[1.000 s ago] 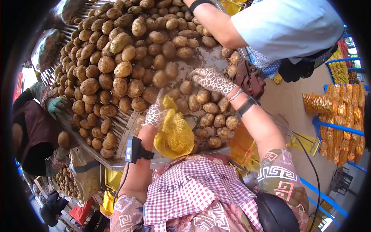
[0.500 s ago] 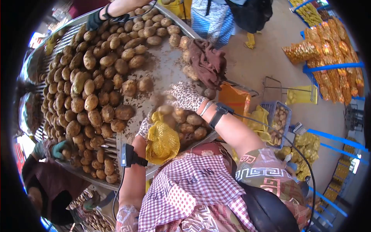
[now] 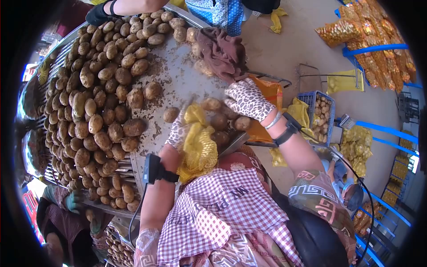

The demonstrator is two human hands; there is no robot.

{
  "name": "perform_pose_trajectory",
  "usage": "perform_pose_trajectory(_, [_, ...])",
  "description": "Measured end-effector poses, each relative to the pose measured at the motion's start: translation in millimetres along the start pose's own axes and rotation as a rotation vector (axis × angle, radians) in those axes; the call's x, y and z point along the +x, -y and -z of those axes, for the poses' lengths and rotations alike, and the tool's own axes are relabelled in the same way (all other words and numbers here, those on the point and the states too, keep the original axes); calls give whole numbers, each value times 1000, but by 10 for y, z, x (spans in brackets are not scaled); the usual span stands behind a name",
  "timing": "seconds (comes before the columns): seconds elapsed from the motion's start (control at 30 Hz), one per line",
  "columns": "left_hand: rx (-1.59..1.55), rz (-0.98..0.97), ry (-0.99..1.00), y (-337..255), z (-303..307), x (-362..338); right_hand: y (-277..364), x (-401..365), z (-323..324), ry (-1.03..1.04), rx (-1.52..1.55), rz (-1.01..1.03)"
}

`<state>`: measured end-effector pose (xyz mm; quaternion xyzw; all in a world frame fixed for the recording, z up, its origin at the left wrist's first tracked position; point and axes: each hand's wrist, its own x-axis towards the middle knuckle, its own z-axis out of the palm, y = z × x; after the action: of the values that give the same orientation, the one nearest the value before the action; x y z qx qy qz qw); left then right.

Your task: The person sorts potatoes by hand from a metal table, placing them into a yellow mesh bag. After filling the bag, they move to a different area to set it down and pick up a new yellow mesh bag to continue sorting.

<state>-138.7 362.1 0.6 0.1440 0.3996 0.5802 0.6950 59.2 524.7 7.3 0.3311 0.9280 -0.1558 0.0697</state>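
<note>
My left hand [image 3: 179, 132], in a leopard-print glove, is closed at the neck of a yellow mesh bag [image 3: 200, 149]; its fingertips are blurred and partly hidden. Just left of its fingers lies a single potato [image 3: 170, 115]. My right hand [image 3: 249, 99], in a matching glove, reaches over the table's right edge with its fingers apart. Below those fingers sit several potatoes [image 3: 219, 122], grouped beside the bag. A brown cloth [image 3: 222, 53] lies just beyond my right hand, and an orange bag [image 3: 265, 95] hangs open past the edge.
A large heap of potatoes [image 3: 95, 104] covers the left of the metal table [image 3: 171, 64]. A co-worker's dark-gloved hand [image 3: 98, 14] is at the far end; another's green glove [image 3: 72, 201] is lower left. On the floor stand a blue crate [image 3: 330, 119] and stacked orange net sacks [image 3: 378, 49].
My left hand and the yellow bag have shifted up and right. My right hand has moved right, from over the table to its edge. The far co-worker's hand has moved up-left in view.
</note>
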Motion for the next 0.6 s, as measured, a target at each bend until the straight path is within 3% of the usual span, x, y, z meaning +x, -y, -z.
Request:
perform_pose_trajectory(0.03, [-156,24,53,20,312,-89,-10,-40,65,-12,-44,-56])
perform_pose_trajectory(0.07, [13,63,-37,66,744,-484,-17,-61,124,-18,-40,-84])
perform_pose_trajectory(0.1, [-219,96,-338,-43,817,-982,-1,-70,220,0,23,-82])
perform_pose_trajectory(0.17, [530,-35,-466,-203,1039,-1734,73,-77,92,-159,191,-60])
perform_pose_trajectory(0.23, [-198,156,-342,-615,387,-1726,477,-93,195,-220,183,152])
perform_pose_trajectory(0.27, [40,103,-354,-494,568,-2029,636,-65,38,-92,61,284])
perform_pose_trajectory(0.33, [385,198,-335,-329,709,-2023,1051,-63,-316,177,137,457])
perform_pose_trajectory(0.37, [639,255,-262,-291,715,-1935,1202,-168,-485,153,85,665])
perform_pose_trajectory(0.4, [638,248,-270,-169,821,-1893,1381,-165,-517,356,34,753])
perform_pose_trajectory(0.43, [720,330,-242,58,998,-1833,1424,-201,-936,359,157,723])
perform_pose_trajectory(0.5, [871,484,-192,617,1386,-1663,1345,-157,-624,562,144,624])
perform_pose_trajectory(0.57, [1013,641,-139,922,1575,-1484,1230,-180,-361,539,158,574])
perform_pose_trajectory(0.6, [1152,538,-70,629,1116,-1220,1156,-207,-293,508,192,507])
